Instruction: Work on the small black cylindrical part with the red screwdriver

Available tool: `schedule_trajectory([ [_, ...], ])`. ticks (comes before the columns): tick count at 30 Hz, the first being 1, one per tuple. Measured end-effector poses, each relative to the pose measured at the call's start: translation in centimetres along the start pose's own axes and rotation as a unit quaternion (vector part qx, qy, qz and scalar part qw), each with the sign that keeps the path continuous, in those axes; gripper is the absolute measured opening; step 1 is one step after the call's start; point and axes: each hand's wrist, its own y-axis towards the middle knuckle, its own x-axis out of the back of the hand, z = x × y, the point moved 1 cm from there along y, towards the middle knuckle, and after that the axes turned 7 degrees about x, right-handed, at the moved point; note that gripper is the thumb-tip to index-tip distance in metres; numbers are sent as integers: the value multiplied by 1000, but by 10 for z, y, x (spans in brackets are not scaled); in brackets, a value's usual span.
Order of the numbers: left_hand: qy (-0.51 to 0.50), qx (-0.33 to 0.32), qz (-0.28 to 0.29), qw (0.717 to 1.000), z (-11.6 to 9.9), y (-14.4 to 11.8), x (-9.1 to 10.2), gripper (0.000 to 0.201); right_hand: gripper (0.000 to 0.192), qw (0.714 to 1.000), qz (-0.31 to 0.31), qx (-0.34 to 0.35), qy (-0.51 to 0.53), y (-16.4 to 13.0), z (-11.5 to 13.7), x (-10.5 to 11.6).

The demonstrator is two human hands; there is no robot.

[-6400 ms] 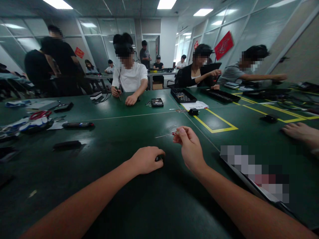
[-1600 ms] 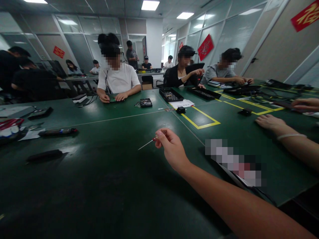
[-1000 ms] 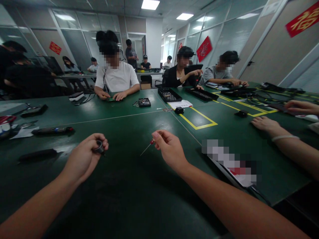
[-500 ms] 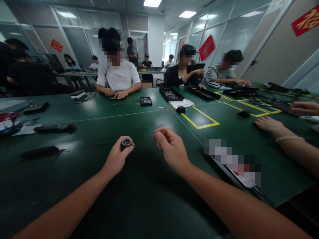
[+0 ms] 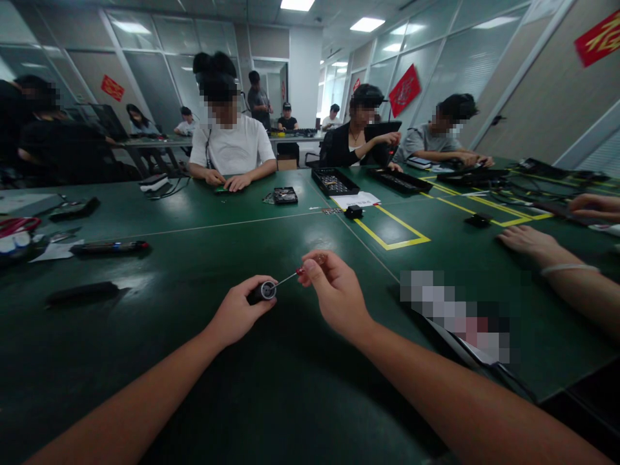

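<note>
Left hand [image 5: 237, 316] pinches a small black cylinder [image 5: 261, 292] steady; right hand [image 5: 334, 294] grips a screwdriver [image 5: 290, 276], tip meeting its face.

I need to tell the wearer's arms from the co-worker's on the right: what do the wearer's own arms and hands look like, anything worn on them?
Both arms are bare along all that shows: no sleeves, gloves, watch or rings visible. The left hand and right hand have short, unpainted nails. By contrast, the co-worker's arm at the right edge wears a thin pale wristband.
</note>
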Motion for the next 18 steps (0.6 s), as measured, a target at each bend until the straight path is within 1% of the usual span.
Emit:
schedule_trajectory([
  [3,5,-9,3,1000,0,1,0,32,15,1000,18,-10,-12,-2,-4,-2],
  [9,-2,-7,3,1000,1,0,0,34,14,999,11,0,-40,-2,-4,0],
  [15,4,-15,-3,1000,3,0,0,33,15,998,44,7,-50,-3,-5,1],
  [18,2,-14,-9,1000,2,0,0,33,15,998,47,5,-50,-3,-6,1],
])
